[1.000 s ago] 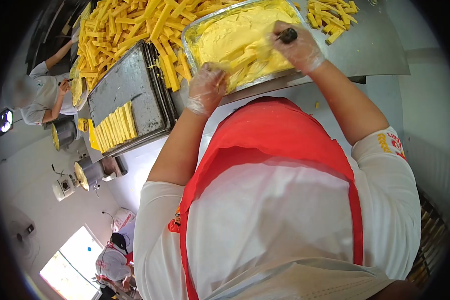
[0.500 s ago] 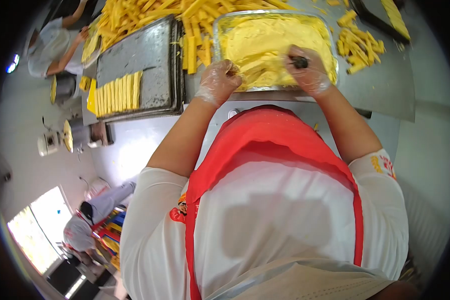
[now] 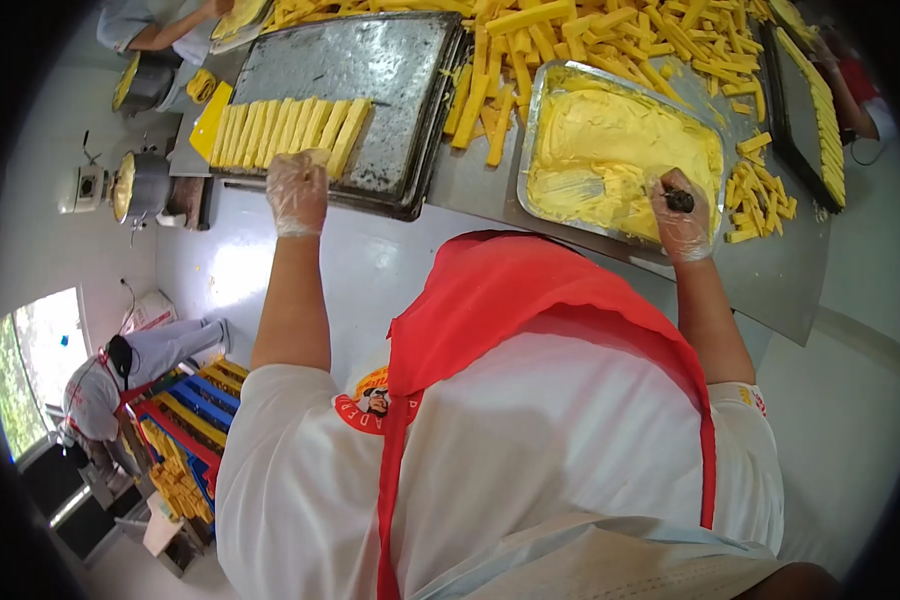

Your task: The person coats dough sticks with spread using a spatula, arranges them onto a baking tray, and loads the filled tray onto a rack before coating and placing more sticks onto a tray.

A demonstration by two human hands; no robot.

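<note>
My left hand [image 3: 298, 195], in a clear plastic glove, is at the near edge of a dark baking tray [image 3: 370, 70]. Its fingers are closed on a cream-coated yellow stick [image 3: 316, 156] by a row of similar coated sticks [image 3: 270, 130] on the tray. My gloved right hand [image 3: 682, 220] grips a tool by its dark handle [image 3: 679, 201], over the right side of a metal pan [image 3: 530, 150]. The tool's working end is hidden below the hand. Pale yellow cream [image 3: 630, 125] fills the pan, with streaks across its near part.
Plain yellow sticks [image 3: 610, 35] are heaped behind the pan, and a smaller pile [image 3: 760, 195] lies to its right. Another tray [image 3: 805, 120] of sticks is at far right, near a person's arm. A person [image 3: 150, 370] bends over coloured crates at lower left.
My left hand has gone from the pan to the tray on the left, now with a coated stick. The right hand stays over the pan with the tool. The view has shifted.
</note>
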